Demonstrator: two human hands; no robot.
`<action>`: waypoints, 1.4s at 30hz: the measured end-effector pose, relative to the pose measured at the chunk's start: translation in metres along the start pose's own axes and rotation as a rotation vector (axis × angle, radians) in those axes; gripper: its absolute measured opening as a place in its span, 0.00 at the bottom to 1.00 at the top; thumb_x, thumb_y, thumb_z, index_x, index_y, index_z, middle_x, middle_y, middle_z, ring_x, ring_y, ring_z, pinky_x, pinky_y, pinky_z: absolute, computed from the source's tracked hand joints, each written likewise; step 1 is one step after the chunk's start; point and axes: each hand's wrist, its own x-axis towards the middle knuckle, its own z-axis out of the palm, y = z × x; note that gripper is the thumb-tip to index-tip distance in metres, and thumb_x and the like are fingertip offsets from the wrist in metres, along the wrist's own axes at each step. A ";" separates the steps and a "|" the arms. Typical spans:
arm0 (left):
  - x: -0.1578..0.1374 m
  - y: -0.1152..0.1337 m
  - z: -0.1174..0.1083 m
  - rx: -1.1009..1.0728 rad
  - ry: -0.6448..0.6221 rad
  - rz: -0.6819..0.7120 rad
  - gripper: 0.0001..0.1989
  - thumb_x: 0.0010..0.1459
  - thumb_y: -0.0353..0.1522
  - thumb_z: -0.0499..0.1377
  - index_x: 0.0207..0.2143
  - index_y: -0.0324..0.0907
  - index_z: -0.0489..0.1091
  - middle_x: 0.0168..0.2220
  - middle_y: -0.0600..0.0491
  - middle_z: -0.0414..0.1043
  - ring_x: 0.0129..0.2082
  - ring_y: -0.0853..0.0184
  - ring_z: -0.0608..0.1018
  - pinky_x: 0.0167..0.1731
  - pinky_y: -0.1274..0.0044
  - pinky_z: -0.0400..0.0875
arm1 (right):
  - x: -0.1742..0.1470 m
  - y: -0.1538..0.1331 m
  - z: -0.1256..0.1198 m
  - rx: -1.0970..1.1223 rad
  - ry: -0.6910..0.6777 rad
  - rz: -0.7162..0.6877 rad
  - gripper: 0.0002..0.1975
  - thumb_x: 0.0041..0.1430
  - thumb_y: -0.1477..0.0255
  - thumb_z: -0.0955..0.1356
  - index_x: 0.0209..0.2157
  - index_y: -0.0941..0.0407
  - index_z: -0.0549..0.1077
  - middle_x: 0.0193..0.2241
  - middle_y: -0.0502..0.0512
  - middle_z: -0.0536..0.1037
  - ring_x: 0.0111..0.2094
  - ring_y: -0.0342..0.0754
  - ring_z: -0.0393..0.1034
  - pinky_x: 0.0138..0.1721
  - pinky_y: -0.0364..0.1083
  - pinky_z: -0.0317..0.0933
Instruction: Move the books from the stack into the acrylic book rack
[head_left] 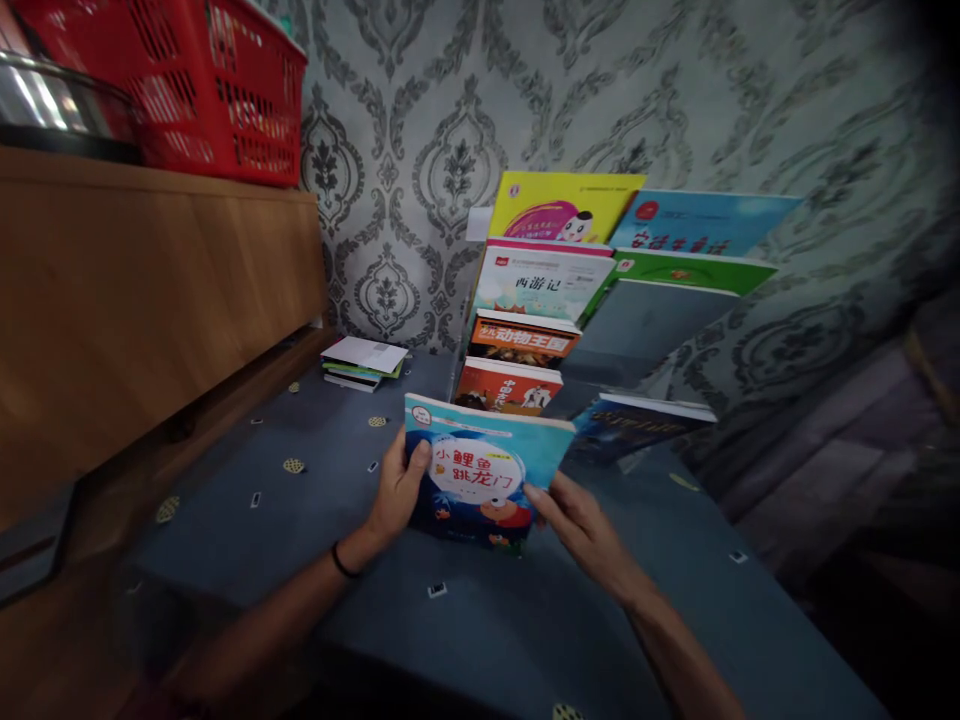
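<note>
A blue children's book with a white title oval and a fish on its cover stands upright between my hands, above the table's dark cloth. Closed around its left edge is my left hand, thumb on the front cover and a black band at the wrist. My right hand grips the right edge, also thumb to the front. Directly behind it, a tiered book rack holds a red book, an orange book, a white book and a yellow book. The rack's lower parts are hidden.
On the rack's right side are a blue book, a green book and a dark blue book. A small pile of books lies back left. A wooden cabinet bearing a red basket borders the left.
</note>
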 end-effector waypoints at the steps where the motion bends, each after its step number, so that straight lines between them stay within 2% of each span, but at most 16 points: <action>1: -0.004 -0.002 -0.001 0.015 -0.021 -0.016 0.23 0.62 0.51 0.58 0.44 0.41 0.74 0.40 0.50 0.80 0.43 0.61 0.79 0.45 0.73 0.74 | -0.005 0.005 0.004 -0.015 0.017 0.008 0.23 0.64 0.49 0.65 0.30 0.54 0.72 0.24 0.49 0.71 0.25 0.44 0.63 0.25 0.41 0.62; 5: -0.019 -0.010 -0.007 0.067 -0.074 -0.070 0.23 0.61 0.50 0.59 0.46 0.40 0.75 0.38 0.50 0.80 0.41 0.60 0.80 0.44 0.73 0.74 | -0.024 0.032 0.027 -0.035 0.133 0.035 0.24 0.65 0.49 0.62 0.27 0.54 0.70 0.23 0.51 0.74 0.27 0.47 0.70 0.29 0.42 0.68; 8: -0.025 -0.015 -0.011 0.089 -0.094 -0.125 0.25 0.58 0.52 0.60 0.43 0.39 0.77 0.36 0.49 0.81 0.39 0.60 0.80 0.43 0.72 0.75 | -0.036 0.048 0.042 -0.073 0.246 0.032 0.24 0.66 0.48 0.62 0.30 0.54 0.73 0.25 0.53 0.78 0.28 0.49 0.73 0.30 0.44 0.70; 13: -0.026 -0.025 -0.014 0.028 -0.113 -0.294 0.29 0.46 0.55 0.67 0.33 0.37 0.78 0.30 0.51 0.79 0.30 0.64 0.77 0.32 0.75 0.76 | -0.047 0.060 0.052 -0.197 0.316 0.036 0.27 0.65 0.46 0.61 0.25 0.52 0.72 0.16 0.51 0.73 0.19 0.47 0.67 0.21 0.44 0.65; 16: -0.026 -0.026 -0.014 0.006 -0.106 -0.343 0.28 0.41 0.54 0.70 0.29 0.37 0.77 0.26 0.52 0.77 0.27 0.67 0.76 0.28 0.76 0.75 | -0.052 0.065 0.052 -0.248 0.338 0.026 0.30 0.66 0.45 0.60 0.21 0.52 0.69 0.14 0.50 0.70 0.15 0.46 0.64 0.17 0.43 0.62; 21: -0.028 -0.026 -0.014 -0.001 -0.111 -0.352 0.26 0.40 0.53 0.71 0.27 0.38 0.76 0.24 0.54 0.75 0.24 0.67 0.76 0.25 0.76 0.75 | -0.058 0.072 0.050 -0.318 0.301 0.012 0.31 0.68 0.46 0.59 0.20 0.52 0.70 0.17 0.53 0.75 0.20 0.48 0.70 0.22 0.44 0.67; 26: -0.030 -0.027 -0.016 -0.026 -0.140 -0.341 0.23 0.43 0.50 0.71 0.26 0.39 0.77 0.24 0.54 0.75 0.24 0.67 0.75 0.24 0.77 0.76 | -0.062 0.078 0.052 -0.360 0.336 -0.041 0.30 0.69 0.48 0.59 0.18 0.52 0.66 0.14 0.50 0.70 0.15 0.45 0.64 0.18 0.43 0.62; 30: -0.030 -0.028 -0.017 -0.012 -0.131 -0.335 0.22 0.44 0.50 0.71 0.26 0.39 0.77 0.24 0.53 0.76 0.25 0.67 0.76 0.26 0.76 0.76 | -0.064 0.079 0.052 -0.386 0.349 -0.009 0.31 0.68 0.47 0.59 0.16 0.51 0.64 0.13 0.51 0.69 0.15 0.46 0.64 0.17 0.44 0.59; 33: -0.030 -0.027 -0.016 0.001 -0.117 -0.335 0.23 0.42 0.50 0.71 0.26 0.39 0.77 0.25 0.53 0.76 0.25 0.66 0.76 0.27 0.76 0.76 | -0.062 0.074 0.050 -0.375 0.337 -0.009 0.30 0.68 0.47 0.59 0.18 0.51 0.67 0.14 0.51 0.70 0.16 0.47 0.65 0.18 0.45 0.61; 35: -0.030 -0.026 -0.016 -0.017 -0.124 -0.365 0.23 0.42 0.50 0.71 0.27 0.39 0.77 0.25 0.53 0.77 0.25 0.66 0.76 0.25 0.76 0.76 | -0.059 0.070 0.050 -0.366 0.345 -0.033 0.29 0.68 0.48 0.60 0.19 0.50 0.67 0.14 0.51 0.69 0.15 0.46 0.62 0.18 0.46 0.60; 39: -0.030 -0.025 -0.016 -0.024 -0.145 -0.369 0.22 0.44 0.50 0.71 0.28 0.39 0.77 0.26 0.52 0.78 0.26 0.65 0.77 0.26 0.75 0.76 | -0.056 0.065 0.051 -0.356 0.394 -0.071 0.30 0.68 0.48 0.60 0.16 0.50 0.61 0.11 0.48 0.63 0.13 0.44 0.55 0.15 0.45 0.54; 42: -0.028 -0.026 -0.017 0.002 -0.140 -0.326 0.23 0.44 0.49 0.71 0.28 0.38 0.78 0.26 0.52 0.77 0.26 0.67 0.76 0.28 0.76 0.75 | -0.057 0.067 0.052 -0.349 0.394 -0.093 0.29 0.69 0.50 0.61 0.17 0.51 0.63 0.13 0.49 0.66 0.14 0.44 0.59 0.16 0.44 0.55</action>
